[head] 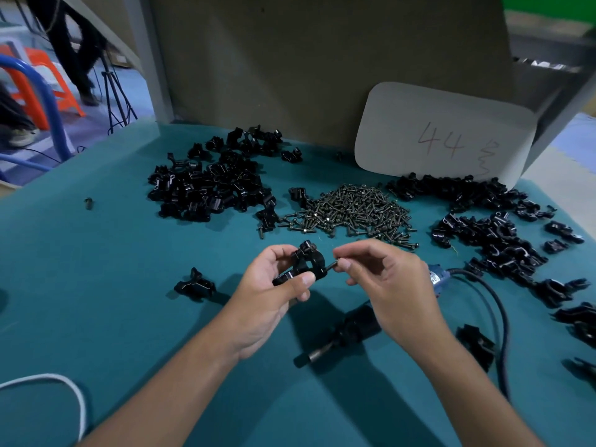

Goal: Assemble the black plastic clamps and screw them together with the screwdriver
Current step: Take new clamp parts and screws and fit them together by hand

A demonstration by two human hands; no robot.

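Note:
My left hand (267, 295) grips a black plastic clamp (304, 262), its two halves put together, above the teal table. My right hand (383, 279) pinches a small dark screw (332, 264) whose tip meets the clamp's right side. The electric screwdriver (346, 333) lies on the table below my right hand, its bit pointing to the lower left, partly hidden by my wrist. Neither hand touches it.
A heap of screws (351, 209) lies at the table's middle, between a pile of black clamp parts (209, 182) at left and another pile (490, 227) at right. A lone clamp part (195, 285) sits left of my hand. A card marked 44 (445, 137) leans at the back. The screwdriver's black cable (496, 314) runs along the right.

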